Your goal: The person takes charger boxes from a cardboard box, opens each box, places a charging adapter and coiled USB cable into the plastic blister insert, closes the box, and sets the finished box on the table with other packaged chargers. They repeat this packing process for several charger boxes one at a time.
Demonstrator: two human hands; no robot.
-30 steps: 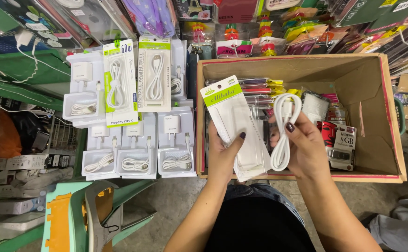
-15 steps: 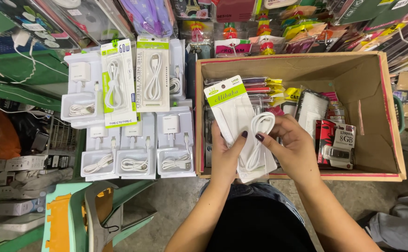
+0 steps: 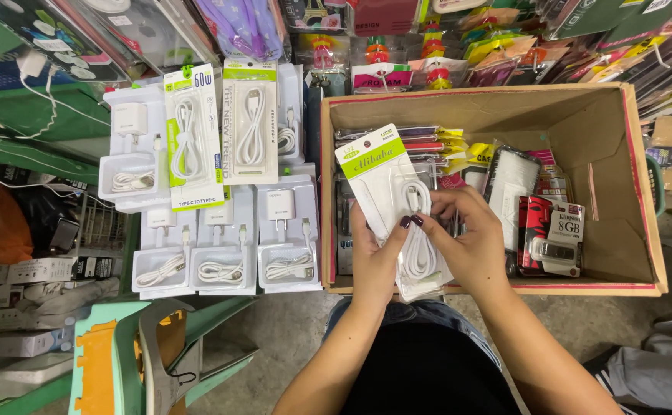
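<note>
My left hand (image 3: 374, 257) grips the lower left edge of a clear flat packet with a green-and-white header card (image 3: 376, 180). My right hand (image 3: 466, 242) presses a coiled white cable (image 3: 420, 246) against the front of that packet, fingers curled over the coil. Both hands hover over the front left corner of an open cardboard box (image 3: 643, 192), which holds several packaged items.
White charger-and-cable packs (image 3: 228, 238) lie in rows left of the box, with two tall cable packets (image 3: 251, 123) above them. Packaged goods hang across the back. A green and orange stool (image 3: 113, 361) stands at lower left, a wire rack (image 3: 36, 230) at far left.
My right hand has carried the coiled white cable leftward from beside the packet onto its front. The packet has tipped slightly and stays in my left hand.
</note>
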